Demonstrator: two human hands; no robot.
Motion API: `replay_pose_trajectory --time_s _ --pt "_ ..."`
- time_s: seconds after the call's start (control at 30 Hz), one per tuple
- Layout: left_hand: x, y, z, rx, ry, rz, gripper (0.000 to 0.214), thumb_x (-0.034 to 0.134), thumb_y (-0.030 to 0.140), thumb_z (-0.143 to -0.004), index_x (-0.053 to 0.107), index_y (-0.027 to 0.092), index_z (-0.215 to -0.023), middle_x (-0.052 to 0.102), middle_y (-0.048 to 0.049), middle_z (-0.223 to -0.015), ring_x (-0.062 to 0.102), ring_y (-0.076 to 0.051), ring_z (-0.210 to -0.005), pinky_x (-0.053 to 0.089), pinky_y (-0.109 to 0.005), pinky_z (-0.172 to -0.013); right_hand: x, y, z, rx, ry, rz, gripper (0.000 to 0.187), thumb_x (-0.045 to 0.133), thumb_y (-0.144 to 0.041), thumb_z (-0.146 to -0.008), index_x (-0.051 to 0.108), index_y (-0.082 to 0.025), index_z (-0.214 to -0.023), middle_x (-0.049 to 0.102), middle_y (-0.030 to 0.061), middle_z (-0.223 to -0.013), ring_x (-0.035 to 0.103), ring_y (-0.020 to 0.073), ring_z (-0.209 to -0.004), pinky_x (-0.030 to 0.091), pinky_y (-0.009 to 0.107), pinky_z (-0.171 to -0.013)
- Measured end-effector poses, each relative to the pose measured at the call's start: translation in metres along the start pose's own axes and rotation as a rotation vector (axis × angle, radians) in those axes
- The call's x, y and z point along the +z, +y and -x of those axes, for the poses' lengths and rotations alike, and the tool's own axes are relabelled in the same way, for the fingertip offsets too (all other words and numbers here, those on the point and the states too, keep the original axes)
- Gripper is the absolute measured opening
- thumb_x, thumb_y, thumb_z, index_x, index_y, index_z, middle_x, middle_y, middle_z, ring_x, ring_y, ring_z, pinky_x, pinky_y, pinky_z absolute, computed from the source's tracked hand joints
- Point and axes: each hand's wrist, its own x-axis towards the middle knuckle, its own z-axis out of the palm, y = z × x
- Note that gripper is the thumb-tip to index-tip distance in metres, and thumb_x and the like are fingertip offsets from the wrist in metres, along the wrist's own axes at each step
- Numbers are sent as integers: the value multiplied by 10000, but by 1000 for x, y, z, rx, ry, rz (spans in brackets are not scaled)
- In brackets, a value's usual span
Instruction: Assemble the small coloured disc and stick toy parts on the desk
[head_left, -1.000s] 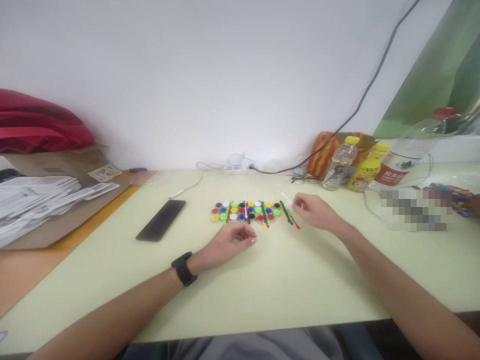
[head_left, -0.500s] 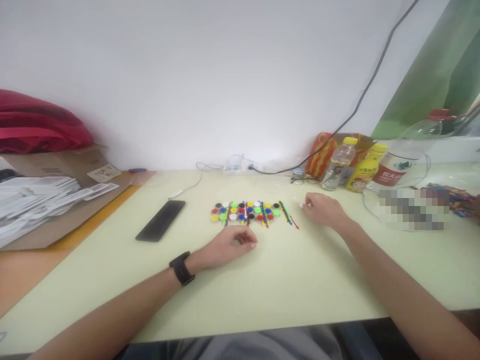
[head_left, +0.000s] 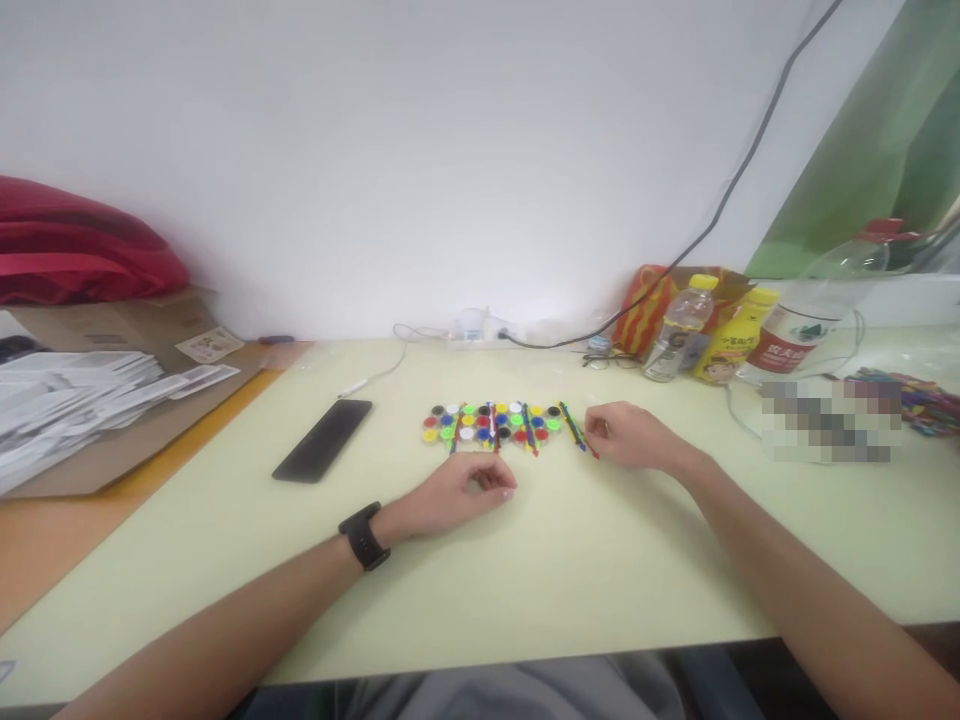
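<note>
Several small round pieces [head_left: 466, 434] with red, yellow, blue, green, black and white tops lie in close rows in the middle of the table. Between them run thin coloured sticks with arrow-like tips [head_left: 529, 430]. More such sticks, blue, green and red [head_left: 572, 427], lie slanted at the right end. Just in front of the rows rests my left hand [head_left: 465, 492], its fingers curled towards the thumb with nothing visible in them. My right hand [head_left: 626, 437] is pinched beside the right-hand sticks, touching or almost touching the red one; what its fingertips hold is hidden.
A black phone [head_left: 322, 441] lies to the left. Cardboard with stacked white pieces [head_left: 97, 400] fills the left side. Drink bottles [head_left: 731, 340] and a large water bottle [head_left: 795, 335] stand at the back right, near a heap of coloured sticks [head_left: 915, 400]. A cable [head_left: 712, 215] hangs along the wall.
My right hand has moved left and slightly towards me, up to the slanted sticks. The pale bit seen at its fingertips before is now hidden. My left hand stays almost still.
</note>
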Motion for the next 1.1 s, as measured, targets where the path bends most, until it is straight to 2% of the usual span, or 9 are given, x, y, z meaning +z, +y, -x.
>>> replay_pose_trajectory --time_s 0.1,0.27,0.63,0.87,1.1 --pt "0 1 0 -6 -1 0 170 663 336 -941 724 184 -984 711 -52 -1003 639 -177 -905 517 -300 -844 1 0 0 13 -30 -36 145 551 -106 -796 606 -236 -830 746 -37 -766 646 155 -695 384 264 -642" --pt "0 1 0 -15 -6 9 173 665 338 -939 726 183 -983 709 -57 -995 637 -180 -902 516 -304 -843 6 -3 -1 12 1 -32 158 524 -96 -820 559 -240 -875 747 -47 -765 630 148 -687 368 255 -625" --pt "0 2 1 -12 -9 2 174 656 342 -944 720 185 -979 709 -56 -1002 634 -179 -907 510 -300 -848 7 -4 -2 6 2 34 143 512 -91 -836 530 -223 -785 727 -24 -770 620 152 -713 342 253 -626" --pt "0 0 1 0 -2 -5 170 656 338 -946 721 185 -980 712 -54 -999 636 -175 -903 513 -296 -845 9 3 -5 56 73 47 111 550 -116 -802 524 -221 -781 714 -7 -751 616 164 -713 336 264 -630" --pt "1 -2 2 23 4 -1 196 655 364 -947 723 183 -982 714 -62 -996 640 -183 -897 523 -313 -843 9 3 -7 38 174 69 111 576 -183 -788 490 -215 -726 663 15 -754 564 165 -682 320 274 -613"
